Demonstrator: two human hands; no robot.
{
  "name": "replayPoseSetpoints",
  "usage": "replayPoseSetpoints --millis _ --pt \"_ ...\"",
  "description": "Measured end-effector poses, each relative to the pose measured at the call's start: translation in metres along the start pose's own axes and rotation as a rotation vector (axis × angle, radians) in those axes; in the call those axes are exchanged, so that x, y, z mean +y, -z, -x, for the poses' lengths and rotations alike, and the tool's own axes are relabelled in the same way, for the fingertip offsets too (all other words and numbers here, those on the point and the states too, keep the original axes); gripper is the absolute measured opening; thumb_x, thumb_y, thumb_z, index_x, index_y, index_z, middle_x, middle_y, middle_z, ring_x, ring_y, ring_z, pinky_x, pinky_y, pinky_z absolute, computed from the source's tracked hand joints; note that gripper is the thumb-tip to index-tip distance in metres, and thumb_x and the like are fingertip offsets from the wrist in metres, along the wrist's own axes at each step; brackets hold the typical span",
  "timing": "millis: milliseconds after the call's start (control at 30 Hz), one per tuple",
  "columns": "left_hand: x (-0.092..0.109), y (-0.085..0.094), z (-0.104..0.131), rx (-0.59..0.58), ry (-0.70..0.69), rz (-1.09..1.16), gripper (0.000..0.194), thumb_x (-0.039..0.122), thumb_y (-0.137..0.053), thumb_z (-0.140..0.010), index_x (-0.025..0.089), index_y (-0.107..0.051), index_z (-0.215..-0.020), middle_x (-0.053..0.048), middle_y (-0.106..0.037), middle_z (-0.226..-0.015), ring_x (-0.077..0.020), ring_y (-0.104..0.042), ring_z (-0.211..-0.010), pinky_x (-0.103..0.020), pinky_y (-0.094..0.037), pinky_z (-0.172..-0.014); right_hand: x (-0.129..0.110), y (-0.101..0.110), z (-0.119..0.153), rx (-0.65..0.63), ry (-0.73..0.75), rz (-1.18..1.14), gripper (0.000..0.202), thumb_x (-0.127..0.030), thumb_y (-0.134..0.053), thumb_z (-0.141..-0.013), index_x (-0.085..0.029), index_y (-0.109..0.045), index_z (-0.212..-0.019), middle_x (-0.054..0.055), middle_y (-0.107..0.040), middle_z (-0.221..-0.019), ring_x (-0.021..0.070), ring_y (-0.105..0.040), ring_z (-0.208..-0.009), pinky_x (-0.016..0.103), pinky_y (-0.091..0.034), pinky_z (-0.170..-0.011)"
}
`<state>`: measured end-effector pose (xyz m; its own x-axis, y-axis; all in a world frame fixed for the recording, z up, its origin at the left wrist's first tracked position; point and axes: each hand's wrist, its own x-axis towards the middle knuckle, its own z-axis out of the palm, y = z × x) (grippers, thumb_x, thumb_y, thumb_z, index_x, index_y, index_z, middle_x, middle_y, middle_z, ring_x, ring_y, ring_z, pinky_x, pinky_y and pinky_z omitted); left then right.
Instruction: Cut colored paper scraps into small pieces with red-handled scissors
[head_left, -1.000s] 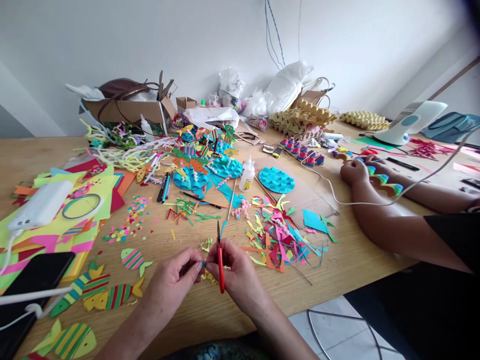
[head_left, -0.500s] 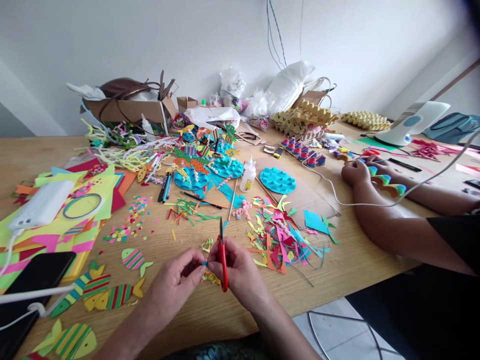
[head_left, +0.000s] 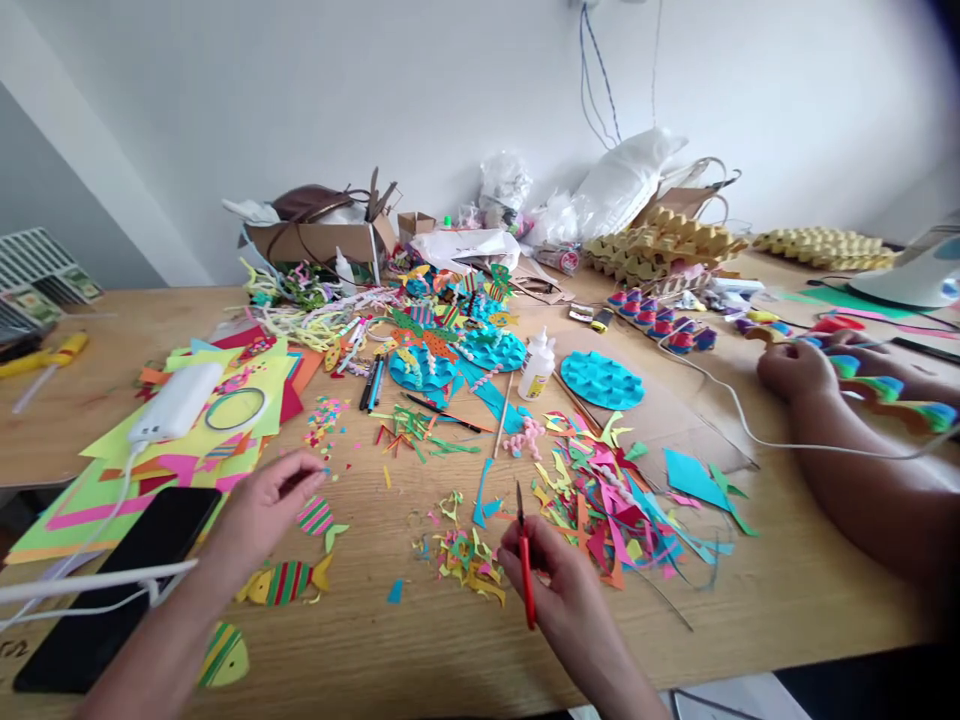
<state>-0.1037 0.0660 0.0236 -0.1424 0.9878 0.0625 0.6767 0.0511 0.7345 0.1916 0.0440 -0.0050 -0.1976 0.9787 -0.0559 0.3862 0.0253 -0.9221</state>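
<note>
My left hand is closed in a pinch at a small bit of blue paper, just above a striped paper fish. In my right hand are red-handled scissors, blades pointing away from me and upward. Beside that hand lies a pile of small paper scraps, mostly yellow and green. A loose blue paper piece rests on the table nearer to me. More paper fish lie under and beside my left forearm, partly hidden by it.
Coloured paper sheets, a black phone and a white power bank lie left. Ahead stand a glue bottle and blue egg-carton pieces. Another person's hands hold a painted carton strip; a white cable crosses the right side.
My hands have moved apart: the left went leftward over the fish, the right stayed near the scraps with the scissors. The view has turned left, and the blue piece on the table has come into sight.
</note>
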Motion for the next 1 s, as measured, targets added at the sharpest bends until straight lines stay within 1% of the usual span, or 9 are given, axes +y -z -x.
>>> replayPoseSetpoints --millis 67,133,300,467,633,733,833,900,1000 --pt "-0.019 0.019 -0.012 -0.001 -0.002 -0.303 0.019 0.036 -0.050 -0.073 0.021 -0.061 -0.074 0.000 -0.066 -0.073 -0.0185 -0.060 -0.069 -0.022 -0.045 -0.064 0.005 0.003 0.002 0.010 0.009 0.053 0.017 -0.033 -0.046 -0.079 -0.019 -0.046 -0.069 0.000 -0.052 -0.065 0.0151 -0.048 -0.060 0.025 -0.039 -0.056" --pt "-0.035 0.029 -0.023 0.002 0.024 -0.401 0.021 0.034 -0.047 -0.073 0.020 -0.063 -0.072 -0.002 -0.068 -0.073 -0.0211 -0.061 -0.069 -0.025 -0.044 -0.063 0.007 0.005 0.003 0.013 0.021 0.090 0.019 -0.034 -0.045 -0.080 -0.020 -0.045 -0.068 0.001 -0.052 -0.064 0.0153 -0.048 -0.059 0.025 -0.039 -0.056" --pt "-0.056 0.028 -0.038 -0.063 0.028 -0.532 0.023 0.027 -0.046 -0.071 0.021 -0.068 -0.068 -0.005 -0.072 -0.076 -0.0245 -0.063 -0.076 -0.028 -0.044 -0.067 0.007 0.006 0.001 -0.020 0.048 0.163 0.019 -0.035 -0.042 -0.080 -0.020 -0.045 -0.068 0.002 -0.052 -0.064 0.0163 -0.049 -0.059 0.026 -0.040 -0.056" --pt "-0.060 0.030 -0.041 -0.095 0.026 -0.608 0.025 0.026 -0.044 -0.074 0.022 -0.067 -0.066 -0.005 -0.072 -0.078 -0.0240 -0.063 -0.077 -0.028 -0.043 -0.067 0.008 0.006 0.001 -0.054 0.069 0.206 0.022 -0.035 -0.039 -0.082 -0.019 -0.045 -0.068 0.002 -0.052 -0.062 0.0165 -0.049 -0.058 0.027 -0.039 -0.055" --pt "-0.037 0.029 -0.028 -0.105 -0.002 -0.609 0.024 0.027 -0.040 -0.078 0.018 -0.063 -0.079 -0.007 -0.067 -0.080 -0.0231 -0.061 -0.074 -0.028 -0.042 -0.062 0.005 0.010 0.003 -0.040 0.057 0.231 0.023 -0.037 -0.041 -0.081 -0.019 -0.046 -0.067 0.002 -0.052 -0.062 0.0163 -0.048 -0.058 0.026 -0.038 -0.055" --pt "-0.007 0.007 -0.004 -0.254 -0.094 -0.530 0.019 0.026 -0.044 -0.078 0.021 -0.062 -0.078 -0.001 -0.067 -0.078 -0.0167 -0.059 -0.068 -0.022 -0.042 -0.062 0.001 0.012 0.005 -0.037 0.056 0.242 0.022 -0.035 -0.040 -0.082 -0.019 -0.046 -0.068 0.002 -0.053 -0.063 0.0164 -0.048 -0.058 0.027 -0.037 -0.056" --pt "0.023 -0.022 0.027 -0.539 -0.256 -0.419 0.018 0.014 -0.046 -0.075 0.021 -0.062 -0.077 0.001 -0.064 -0.075 -0.0163 -0.058 -0.070 -0.023 -0.041 -0.064 -0.002 0.010 0.007 -0.057 0.055 0.243 0.019 -0.030 -0.040 -0.081 -0.019 -0.045 -0.067 0.002 -0.052 -0.063 0.0163 -0.047 -0.059 0.027 -0.036 -0.056" --pt "0.035 -0.039 0.042 -0.626 -0.269 -0.402 0.021 0.012 -0.044 -0.076 0.021 -0.062 -0.080 -0.001 -0.064 -0.079 -0.0171 -0.059 -0.073 -0.024 -0.042 -0.066 -0.001 0.009 0.008 -0.073 0.056 0.235 0.016 -0.028 -0.040 -0.081 -0.019 -0.045 -0.068 0.001 -0.051 -0.062 0.0157 -0.047 -0.058 0.026 -0.035 -0.055" --pt "0.039 -0.053 0.052 -0.645 -0.253 -0.438 0.022 0.009 -0.043 -0.075 0.020 -0.060 -0.084 -0.004 -0.063 -0.085 -0.0194 -0.059 -0.079 -0.028 -0.043 -0.070 0.000 0.009 0.010 -0.079 0.058 0.223 0.016 -0.028 -0.041 -0.081 -0.019 -0.045 -0.068 0.000 -0.049 -0.061 0.0144 -0.044 -0.057 0.024 -0.033 -0.053"
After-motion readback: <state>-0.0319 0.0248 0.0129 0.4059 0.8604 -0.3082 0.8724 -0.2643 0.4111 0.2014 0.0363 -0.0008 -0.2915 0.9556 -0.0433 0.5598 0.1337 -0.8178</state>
